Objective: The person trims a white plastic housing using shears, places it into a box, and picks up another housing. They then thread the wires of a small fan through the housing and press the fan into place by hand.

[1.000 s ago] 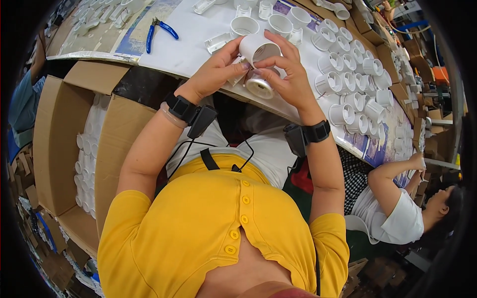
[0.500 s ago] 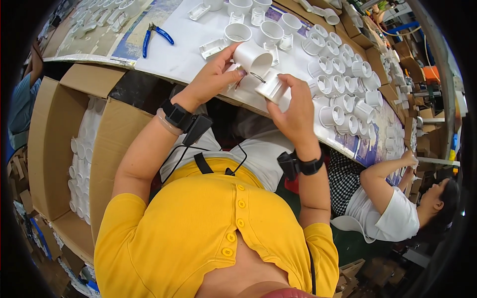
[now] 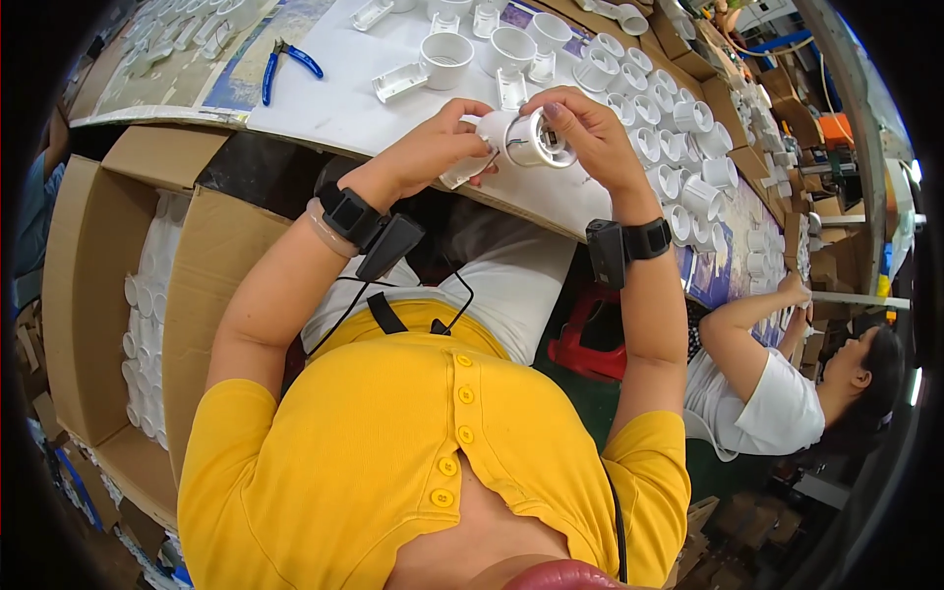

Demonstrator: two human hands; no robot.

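Observation:
My left hand [image 3: 438,147] is closed around a white cup-shaped housing [image 3: 495,130], which lies on its side above the table's near edge. At the housing's mouth, the fingers of my right hand [image 3: 595,138] grip a round white insert [image 3: 538,144] with a dark opening in its face. Thin coloured wires [image 3: 513,144] show where the two white parts meet. Whether the insert is seated in the housing cannot be told. Just beyond stand similar white cups [image 3: 445,61] with narrow trough-like side pieces [image 3: 400,83].
Blue-handled cutters [image 3: 285,71] lie on the white table sheet [image 3: 334,108] at left. Rows of white round parts [image 3: 678,147] fill the table's right side. A cardboard box [image 3: 211,265] of white cups stands lower left. Another person [image 3: 757,383] sits at right, near a red stool [image 3: 590,339].
The insert in my right hand has turned from side-on to face outward and come up against the housing's mouth. The housing has tipped sideways. My view has shifted slightly.

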